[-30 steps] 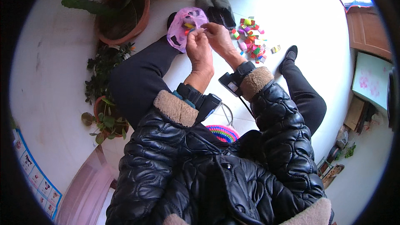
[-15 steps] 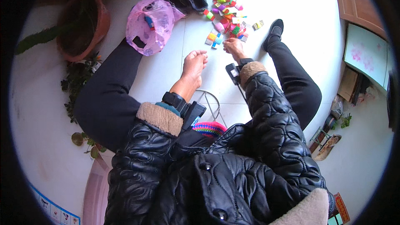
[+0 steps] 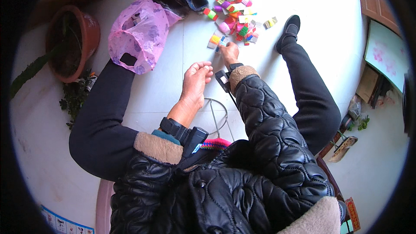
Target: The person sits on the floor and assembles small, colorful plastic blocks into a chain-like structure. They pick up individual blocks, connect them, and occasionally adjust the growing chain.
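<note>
Head view: right hand (image 3: pixel 228 53) reaches forward, fingertips touching a small orange-and-blue packet (image 3: pixel 218 40) at the near edge of the heap of coloured packets (image 3: pixel 234 12) on the white floor (image 3: pixel 173 82); whether it is gripped, cannot tell. Left hand (image 3: pixel 195 80) hovers nearer the body, loosely curled, empty. Pink plastic bag (image 3: pixel 141 32) lies to its left.
</note>
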{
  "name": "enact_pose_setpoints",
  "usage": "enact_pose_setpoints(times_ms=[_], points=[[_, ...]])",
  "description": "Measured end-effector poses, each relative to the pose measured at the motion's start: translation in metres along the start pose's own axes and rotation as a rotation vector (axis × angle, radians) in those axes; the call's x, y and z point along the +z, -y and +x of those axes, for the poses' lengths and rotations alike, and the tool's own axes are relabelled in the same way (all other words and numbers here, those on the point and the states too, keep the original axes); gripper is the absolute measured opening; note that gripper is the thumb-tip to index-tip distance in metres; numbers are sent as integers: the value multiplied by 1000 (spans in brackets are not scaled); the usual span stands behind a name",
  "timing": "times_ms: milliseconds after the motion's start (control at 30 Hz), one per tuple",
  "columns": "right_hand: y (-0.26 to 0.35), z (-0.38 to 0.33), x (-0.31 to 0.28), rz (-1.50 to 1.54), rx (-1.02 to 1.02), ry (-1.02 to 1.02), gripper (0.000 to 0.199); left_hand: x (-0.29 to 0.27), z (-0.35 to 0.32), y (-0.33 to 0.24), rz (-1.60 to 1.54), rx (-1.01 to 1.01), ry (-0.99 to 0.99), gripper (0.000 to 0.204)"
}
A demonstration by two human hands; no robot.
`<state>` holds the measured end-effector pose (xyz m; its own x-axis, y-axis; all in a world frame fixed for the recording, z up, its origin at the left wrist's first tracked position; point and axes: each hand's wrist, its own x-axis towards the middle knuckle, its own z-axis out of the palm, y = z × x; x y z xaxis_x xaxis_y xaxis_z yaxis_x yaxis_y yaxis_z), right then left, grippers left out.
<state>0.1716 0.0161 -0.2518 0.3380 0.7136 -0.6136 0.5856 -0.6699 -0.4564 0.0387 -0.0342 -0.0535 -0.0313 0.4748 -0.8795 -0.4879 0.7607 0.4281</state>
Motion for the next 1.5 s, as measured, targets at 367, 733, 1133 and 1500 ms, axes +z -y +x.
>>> enact_pose_setpoints(times_ms=[367,733,1133,1500], points=[[58,-85,-105,589,-130,829,17,-3,-6,-1,220,206,-69,43],[95,-158,-174,859,-268,807,22,-4,-51,-27,186,313,276,19],[92,-150,-160,614,-294,760,25,-62,-31,-73,-362,422,-282,23],[35,-79,-108,666,2,685,19,-68,-4,-73,-470,560,-334,23]])
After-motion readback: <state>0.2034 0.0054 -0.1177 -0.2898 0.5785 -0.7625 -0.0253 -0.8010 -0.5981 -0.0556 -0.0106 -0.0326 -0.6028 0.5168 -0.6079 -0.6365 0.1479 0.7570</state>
